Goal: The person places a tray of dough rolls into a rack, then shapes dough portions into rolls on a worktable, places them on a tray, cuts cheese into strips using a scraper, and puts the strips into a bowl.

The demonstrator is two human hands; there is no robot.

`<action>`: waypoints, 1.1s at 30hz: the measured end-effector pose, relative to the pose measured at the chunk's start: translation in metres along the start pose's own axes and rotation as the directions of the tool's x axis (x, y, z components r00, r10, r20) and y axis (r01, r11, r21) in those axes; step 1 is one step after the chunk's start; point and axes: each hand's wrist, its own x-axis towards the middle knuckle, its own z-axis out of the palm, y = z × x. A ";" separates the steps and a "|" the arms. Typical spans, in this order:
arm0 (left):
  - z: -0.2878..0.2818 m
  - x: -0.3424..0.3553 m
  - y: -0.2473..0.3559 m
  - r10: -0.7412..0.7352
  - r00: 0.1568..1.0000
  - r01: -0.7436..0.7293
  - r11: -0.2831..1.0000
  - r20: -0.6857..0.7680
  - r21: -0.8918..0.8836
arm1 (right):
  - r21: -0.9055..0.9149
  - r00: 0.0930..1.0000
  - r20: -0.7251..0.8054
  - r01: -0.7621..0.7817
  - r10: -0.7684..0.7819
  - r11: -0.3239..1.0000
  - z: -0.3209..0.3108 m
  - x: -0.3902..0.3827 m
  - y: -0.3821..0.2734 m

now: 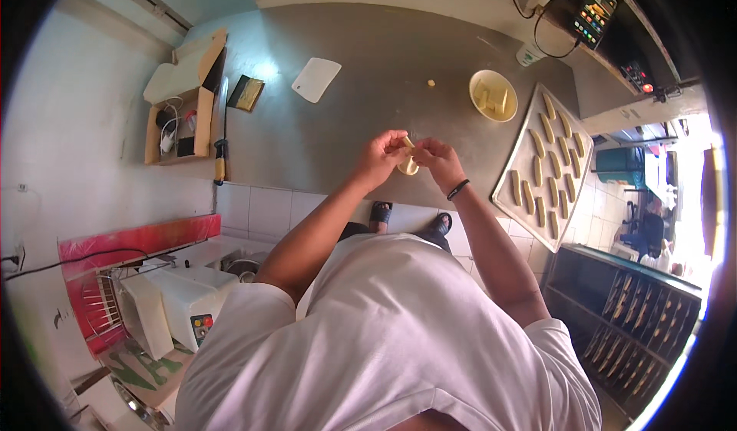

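Both my hands work close together over the near edge of the metal table, pinching one small piece of pale dough (408, 168). My left hand (384, 157) has its fingertips closed on the upper end, where a thin yellowish strip shows. My right hand (435, 158), with a black band on the wrist, is closed on the dough from the other side. The lower part of the piece hangs below my fingers, and how it is folded is too small to tell. Ahead to the right stands a round bowl (477, 112) holding pale yellow sticks.
On the right, a metal tray (513, 191) carries rows of shaped dough sticks. A crumb of dough (431, 83), a white scraper (315, 79), a dark packet (246, 93), a long knife (221, 155) and an open cardboard box (202, 124) lie on the table (345, 39). A rack (591, 277) stands lower right.
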 end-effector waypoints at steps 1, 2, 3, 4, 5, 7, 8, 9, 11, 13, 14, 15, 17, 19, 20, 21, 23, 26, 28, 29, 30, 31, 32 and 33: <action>0.005 0.000 0.002 -0.005 1.000 0.005 1.000 0.015 0.002 | 0.005 1.000 -0.015 -0.001 0.001 1.000 -0.005 -0.003 0.005; 0.010 0.000 0.005 -0.038 0.999 0.038 0.999 0.007 -0.007 | 0.002 1.000 -0.007 -0.001 0.001 1.000 -0.011 -0.005 0.010; 0.014 0.000 0.007 -0.071 0.997 0.071 0.997 -0.002 -0.016 | -0.003 1.000 0.001 0.000 0.000 1.000 -0.016 -0.007 0.014; 0.015 0.000 0.009 -0.073 0.997 0.073 0.997 0.003 -0.011 | 0.003 1.000 -0.003 0.001 -0.001 1.000 -0.015 -0.009 0.013; 0.015 0.000 0.011 -0.102 0.995 0.102 0.994 0.013 -0.036 | 0.036 1.000 0.002 -0.017 0.016 0.999 -0.015 -0.012 0.011; 0.016 0.002 0.012 -0.132 0.991 0.134 0.990 0.029 -0.054 | 0.075 1.000 0.003 -0.031 0.031 0.997 -0.015 -0.014 0.009; 0.017 0.004 0.011 -0.145 0.989 0.148 0.982 0.034 -0.116 | 0.097 0.998 0.012 -0.058 0.057 0.994 -0.016 -0.014 0.008; 0.018 0.006 0.010 -0.158 0.987 0.162 0.971 0.040 -0.177 | 0.118 0.996 0.022 -0.084 0.082 0.989 -0.018 -0.015 0.008; 0.019 0.011 0.006 -0.162 0.985 0.171 0.964 0.063 -0.203 | 0.270 0.990 -0.024 -0.129 0.141 0.954 -0.018 -0.018 0.009; 0.020 0.018 0.004 -0.168 0.982 0.185 0.955 0.091 -0.230 | 0.419 0.977 -0.064 -0.161 0.205 0.894 -0.025 -0.021 0.011; 0.021 0.023 0.004 -0.173 0.981 0.184 0.970 0.084 -0.157 | 0.417 0.974 -0.096 -0.150 0.207 0.896 -0.031 -0.023 0.014; 0.022 0.029 0.004 -0.176 0.981 0.182 0.980 0.077 -0.083 | 0.415 0.969 -0.128 -0.139 0.209 0.899 -0.038 -0.026 0.016; 0.009 0.048 -0.003 -0.177 0.984 0.176 0.984 0.011 0.004 | 0.369 0.975 -0.140 -0.113 0.175 0.923 -0.045 -0.026 0.022; -0.001 0.067 -0.005 -0.171 0.984 0.176 0.980 -0.057 0.090 | 0.322 0.979 -0.148 -0.089 0.143 0.943 -0.052 -0.025 0.027; -0.001 0.074 -0.002 -0.180 0.980 0.182 0.983 -0.087 0.017 | 0.267 0.982 -0.147 -0.079 0.122 0.960 -0.055 -0.026 0.027; -0.003 0.081 0.001 -0.190 0.975 0.184 0.981 -0.118 -0.058 | 0.211 0.985 -0.142 -0.069 0.100 0.975 -0.057 -0.027 0.027; -0.013 0.087 -0.001 -0.075 0.984 0.113 0.964 -0.162 0.242 | 0.120 0.986 -0.159 -0.038 0.057 0.992 -0.047 -0.026 0.020; -0.015 0.083 0.006 0.138 0.967 0.042 0.746 -0.216 0.664 | -0.158 0.982 -0.176 0.039 -0.067 0.987 -0.041 -0.024 0.014; -0.011 0.065 0.012 0.203 0.972 -0.061 0.709 -0.120 0.703 | -0.336 0.977 -0.155 0.087 -0.146 0.938 -0.037 -0.018 0.015; -0.011 0.057 0.010 0.202 0.972 -0.056 0.707 -0.124 0.705 | -0.442 0.967 -0.132 0.140 -0.219 0.886 -0.032 -0.011 0.017; -0.010 0.049 0.009 0.156 0.984 -0.052 0.715 -0.087 0.698 | -0.542 0.952 -0.102 0.189 -0.288 0.819 -0.028 -0.004 0.018; -0.013 0.044 0.005 0.115 0.992 -0.043 0.720 -0.058 0.693 | -0.537 0.953 -0.089 0.199 -0.289 0.820 -0.024 0.003 0.019; -0.018 0.042 -0.003 0.096 0.995 -0.060 0.754 -0.020 0.654 | -0.637 0.962 -0.038 0.186 -0.271 0.748 -0.020 0.010 0.021; -0.023 0.039 -0.011 0.097 0.995 -0.052 0.752 -0.032 0.657 | -0.727 0.969 0.010 0.177 -0.248 0.664 -0.016 0.016 0.023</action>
